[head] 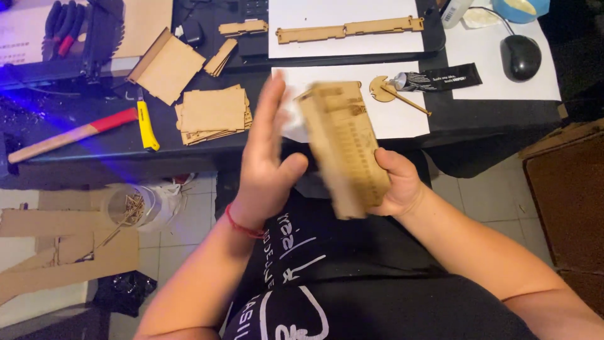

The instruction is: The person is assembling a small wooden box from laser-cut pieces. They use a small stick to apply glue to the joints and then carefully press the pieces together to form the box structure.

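My right hand (397, 182) grips a tall, laser-cut wooden box-like assembly (343, 148) by its lower right side, holding it upright and slightly tilted over my lap. The piece is blurred by motion. My left hand (265, 160) is flat and open just left of the assembly, fingers pointing up, thumb toward the wood, not gripping it. A red cord circles my left wrist.
On the dark desk lie a stack of cut wooden panels (214, 113), a larger panel (167, 66), a long wooden strip (349, 28) on white paper, a black glue tube (440, 79), a red-handled tool (72, 135), a yellow knife (148, 126) and a mouse (520, 56). Cardboard pieces (63, 245) sit on the floor at left.
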